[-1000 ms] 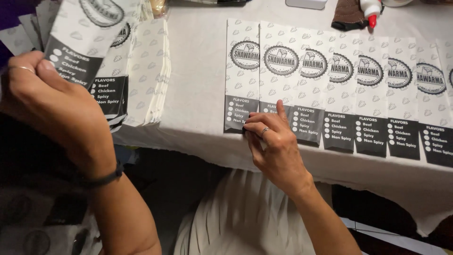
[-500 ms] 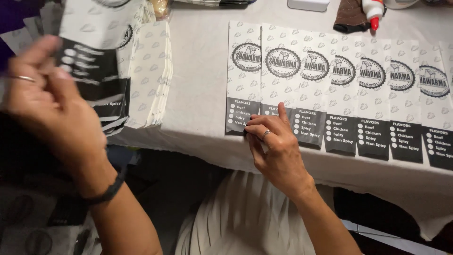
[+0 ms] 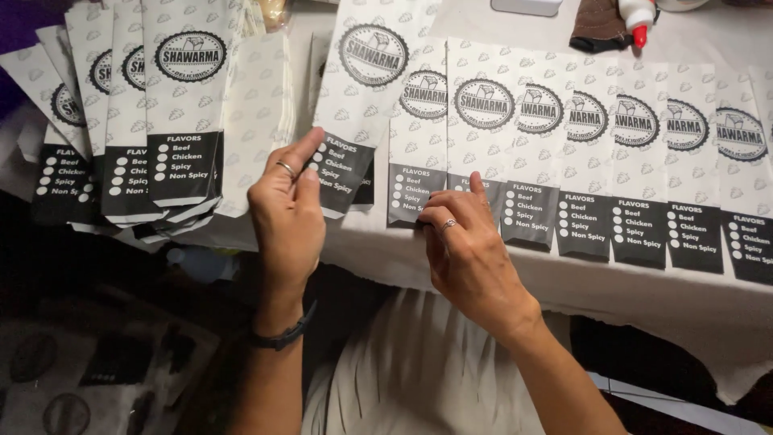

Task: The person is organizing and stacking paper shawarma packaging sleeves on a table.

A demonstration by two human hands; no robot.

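Now the left hand [image 3: 288, 211] pinches a printed paper bag [image 3: 360, 105] by its dark end above the bench's [image 3: 515, 270] front edge, while the right hand [image 3: 467, 250], fingers curled, pins the overlapped row of bags [image 3: 596, 153] so it stays aligned.

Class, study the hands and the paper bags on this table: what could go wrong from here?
1. The left hand pinches the new bag by one lower corner only; it may land crooked on the overlapped row.
2. The right hand presses just the row's end bag at the table edge; a nudge could shift the rest.
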